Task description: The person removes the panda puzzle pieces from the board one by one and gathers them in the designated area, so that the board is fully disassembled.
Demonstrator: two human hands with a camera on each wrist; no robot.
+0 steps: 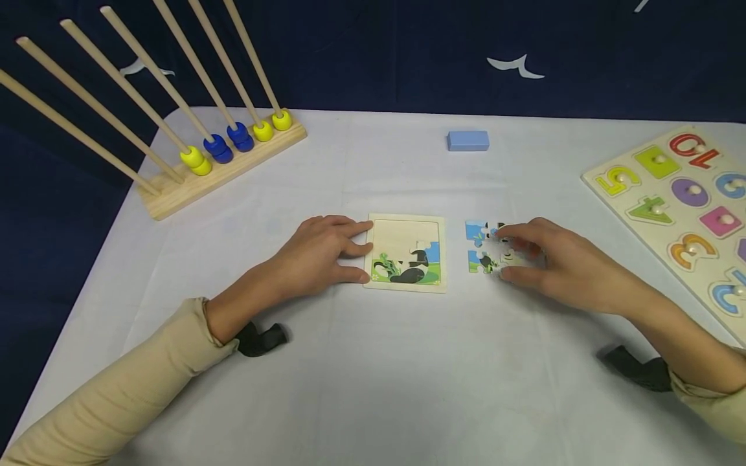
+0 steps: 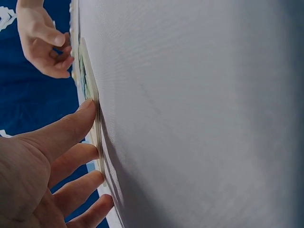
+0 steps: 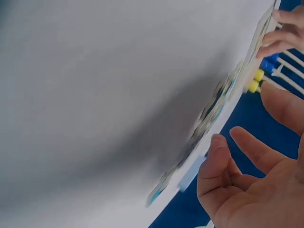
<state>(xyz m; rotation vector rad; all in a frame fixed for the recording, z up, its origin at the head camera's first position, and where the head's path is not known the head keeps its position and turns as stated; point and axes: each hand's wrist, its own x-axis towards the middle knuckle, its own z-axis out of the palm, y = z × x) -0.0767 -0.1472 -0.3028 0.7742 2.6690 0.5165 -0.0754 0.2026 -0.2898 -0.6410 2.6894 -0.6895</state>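
My left hand [image 1: 323, 254] touches the left edge of a square wooden puzzle tray [image 1: 442, 259], fingertips and thumb spread along it. Inside the tray, joined panda jigsaw pieces [image 1: 410, 274] fill the bottom and part of the right side, with bare wood above. To the tray's right lie several loose jigsaw pieces [image 1: 475, 230] in blue, green, black and white. Over them hovers my right hand [image 1: 562, 268], partly covering them. In the right wrist view, the right thumb and fingers [image 3: 249, 147] are apart, with nothing seen between them.
A wooden peg abacus [image 1: 227, 171] with yellow and blue beads stands at the back left. Toward the back edge lies a light blue block [image 1: 468, 140]. A number and shape peg board [image 1: 618, 207] occupies the right side of the white-covered table [image 1: 396, 388].
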